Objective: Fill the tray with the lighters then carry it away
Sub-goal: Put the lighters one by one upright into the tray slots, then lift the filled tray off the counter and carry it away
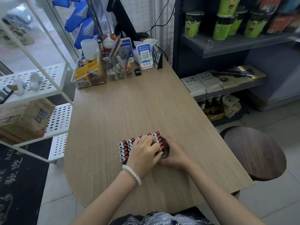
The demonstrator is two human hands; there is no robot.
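A dark tray [166, 153] packed with rows of upright lighters [123, 148], red and silver tops showing, stands on the wooden table near its front. My left hand [143, 151], with a white bead bracelet on the wrist, lies flat over the lighters in the middle and right rows, fingers pressing down on their tops. My right hand [176, 154] wraps around the tray's right end, touching its side. The tray's body is mostly hidden by the lighters and both hands.
Clear organisers [89, 73], a lucky-cat figure [108, 42], QR-code stands [144, 56] and a small black device [137, 71] crowd the table's far end. A white perforated shelf [40, 88] stands left, a dark shelf of goods [227, 46] right, a round stool [254, 151] nearby.
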